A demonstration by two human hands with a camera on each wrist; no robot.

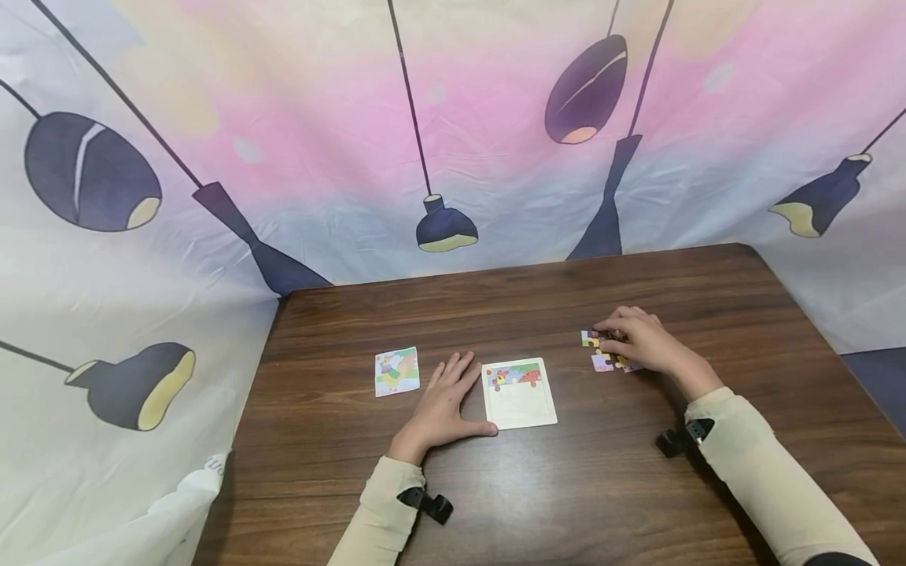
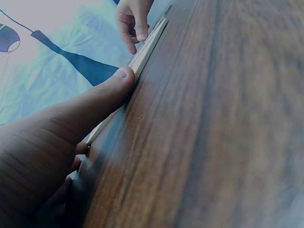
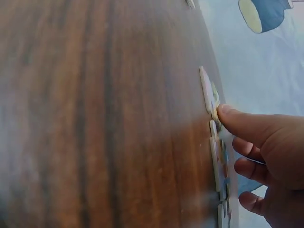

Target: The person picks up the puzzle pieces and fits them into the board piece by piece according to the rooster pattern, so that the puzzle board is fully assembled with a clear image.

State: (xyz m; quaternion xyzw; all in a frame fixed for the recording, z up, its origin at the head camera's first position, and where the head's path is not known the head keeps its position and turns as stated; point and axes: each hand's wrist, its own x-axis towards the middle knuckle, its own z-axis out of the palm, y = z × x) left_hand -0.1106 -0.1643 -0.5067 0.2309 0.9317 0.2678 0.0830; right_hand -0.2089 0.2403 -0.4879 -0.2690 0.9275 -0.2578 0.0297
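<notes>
1. Two bare hands work over a dark brown wood-grain surface (image 1: 566, 479). The left hand's (image 1: 442, 405) grip is wide: fingers spread, thumb against the near left corner of a square cream-coloured puzzle tray (image 1: 520, 410).
2. The right hand's (image 1: 647, 342) grip is narrow, fingers bent over loose, flat, multicoloured jigsaw pieces (image 1: 603, 362) lying to the right, well apart from the tray. Its thumb meets a piece; whether one is pinched, I cannot tell.
3. Because these pieces are thin and lie close together, a pick could slip or drag neighbours along.
4. Uneven pressure from the left thumb could skew the tray, perhaps unseating what it holds.
5. Inside the tray, a row of colourful fitted pieces (image 1: 513, 376) fills the far part, two tabs jutting nearward; the near part is bare.
6. Left of the left hand lies a small square printed picture card (image 1: 396, 372), outside the tray.
</notes>
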